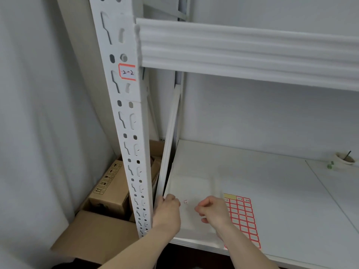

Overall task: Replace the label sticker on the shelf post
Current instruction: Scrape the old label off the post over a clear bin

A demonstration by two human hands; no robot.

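1. Red-bordered white label sticker (127,72) marked "2-2": stuck high on white perforated shelf post (124,113).
2. Open brown cardboard box (93,235), left of post, holds smaller carton (108,189).
3. Left hand (168,207) curled, gripping shelf edge; right hand (213,210) curled over shelf, pinch contents unclear, beside red sticker sheet (242,218).

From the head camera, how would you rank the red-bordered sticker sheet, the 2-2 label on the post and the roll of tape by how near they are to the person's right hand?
Measured from the right hand:
1. Sticker sheet: on the shelf board, right beside the hand.
2. Roll of tape: far right, at the back of the same shelf.
3. 2-2 label: high on the post, up to the left.
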